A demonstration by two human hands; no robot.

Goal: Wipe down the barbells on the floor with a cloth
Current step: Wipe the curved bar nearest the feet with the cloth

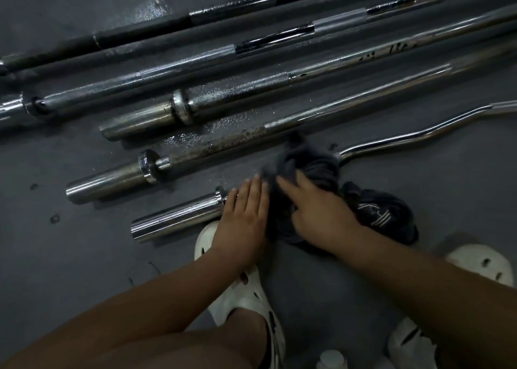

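Several barbells lie side by side on the grey floor. The nearest is a chrome curl bar (419,137); its sleeve (176,221) points left just ahead of my feet. A dark cloth (307,163) with a white logo is bunched over this bar just right of its collar. My left hand (246,212) lies flat with straight fingers on the bar at the collar, beside the cloth. My right hand (319,212) grips the bunched cloth on the bar. Beyond it lies a rusty straight bar (223,144), then a thicker bar (237,91) and longer ones behind.
My feet in white clogs (246,298) stand right behind the curl bar, the left one touching the sleeve. A white bottle top (331,360) shows at the bottom edge. Wet, speckled patches (190,139) mark the floor between the bars.
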